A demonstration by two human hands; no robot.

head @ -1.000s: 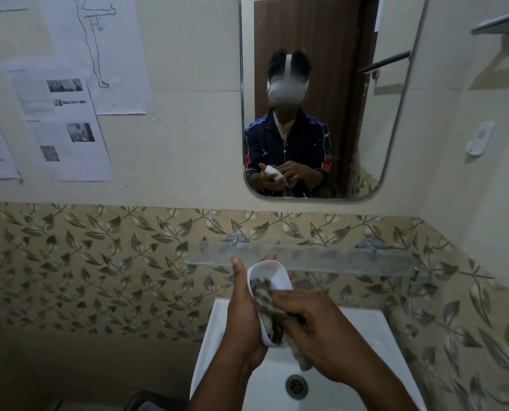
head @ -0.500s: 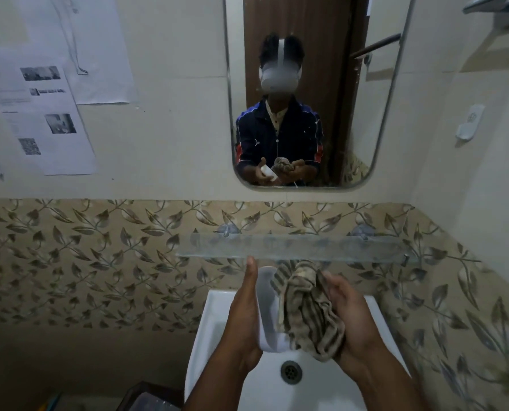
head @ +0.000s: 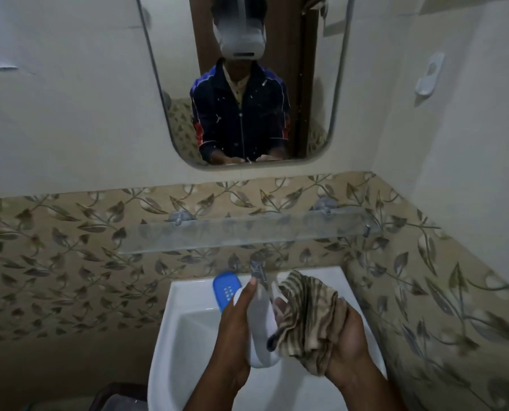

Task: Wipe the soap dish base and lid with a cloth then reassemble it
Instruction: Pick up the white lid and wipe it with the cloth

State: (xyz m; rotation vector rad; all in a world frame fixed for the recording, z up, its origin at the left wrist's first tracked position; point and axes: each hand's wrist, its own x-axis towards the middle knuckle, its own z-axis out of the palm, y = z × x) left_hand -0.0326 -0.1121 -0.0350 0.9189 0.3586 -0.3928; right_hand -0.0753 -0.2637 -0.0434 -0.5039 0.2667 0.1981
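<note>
The left hand (head: 235,330) grips the white plastic soap dish part (head: 259,327) upright above the white sink (head: 185,330), long axis pointing away. Immediately right, the right hand (head: 348,345) clutches the striped cloth (head: 306,315), touching it. The blue perforated plastic piece (head: 225,289) lies on the sink's back rim.

A white sink (head: 173,330) carries a blue soap dish part (head: 224,289) on its back left rim.

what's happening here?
A person stands at a sink. The left hand grips a white soap dish part; the right hand holds a striped cloth against it. The blue part lies on the sink rim by the tap, so the dish is not yet reassembled.
</note>
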